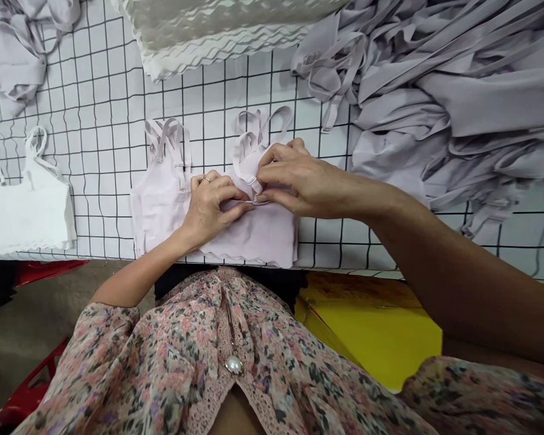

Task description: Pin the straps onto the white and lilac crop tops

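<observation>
Two bare hands worked at the upper edge of a pale lilac top, which lay flat near the front edge of a table spread with a black-and-white grid cloth. The left hand, wearing a ring, pinched the garment's edge between thumb and fingertips, while the right hand had its thumb and forefinger closed on the top where a strap met that edge. The garment's straps stood in loops beyond the fingers. A second lilac top lay just to the left, partly behind the left hand and forearm, its straps pointing away from the person, who wore a floral blouse with a round, pearly button. To the right, a large heap of lilac garments spread across the cloth; a wavy-edged fabric stack sat at the far side. A white top lay at far left, with more lilac pieces beyond it. Below the table showed a yellow surface and a red plastic object.
</observation>
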Motion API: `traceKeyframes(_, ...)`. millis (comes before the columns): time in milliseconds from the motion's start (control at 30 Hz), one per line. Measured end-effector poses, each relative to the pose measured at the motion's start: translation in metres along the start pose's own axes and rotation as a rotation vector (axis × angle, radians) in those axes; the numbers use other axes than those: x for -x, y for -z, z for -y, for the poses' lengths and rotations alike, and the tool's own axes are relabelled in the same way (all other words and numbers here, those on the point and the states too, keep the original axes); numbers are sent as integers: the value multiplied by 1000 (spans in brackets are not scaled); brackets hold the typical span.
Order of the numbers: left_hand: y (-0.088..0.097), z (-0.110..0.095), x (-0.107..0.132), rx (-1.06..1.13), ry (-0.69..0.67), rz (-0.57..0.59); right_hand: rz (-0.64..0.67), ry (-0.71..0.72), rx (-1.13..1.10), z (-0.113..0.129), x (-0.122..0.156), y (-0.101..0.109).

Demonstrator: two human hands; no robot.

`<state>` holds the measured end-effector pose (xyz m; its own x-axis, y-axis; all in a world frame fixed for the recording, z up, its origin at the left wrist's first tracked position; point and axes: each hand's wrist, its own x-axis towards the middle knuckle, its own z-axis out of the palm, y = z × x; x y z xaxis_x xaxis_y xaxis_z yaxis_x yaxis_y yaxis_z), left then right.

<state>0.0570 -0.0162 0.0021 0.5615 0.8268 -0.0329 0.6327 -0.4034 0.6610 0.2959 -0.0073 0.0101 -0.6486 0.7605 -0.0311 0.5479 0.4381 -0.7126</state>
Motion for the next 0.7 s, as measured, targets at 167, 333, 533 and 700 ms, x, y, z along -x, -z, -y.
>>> traceKeyframes(167,0,-1,0,-24,-1,24,-11,2,2,-1,0,-1)
traceKeyframes(333,1,-2,-1,-46,0,43,-10,-10,9,3,-2,3)
traceKeyframes(533,1,-2,-1,-23,8,39,-18,-34,56,1,2,3)
traceKeyframes(700,1,-1,-1,-32,-2,37,-3,-10,62,1,0,1)
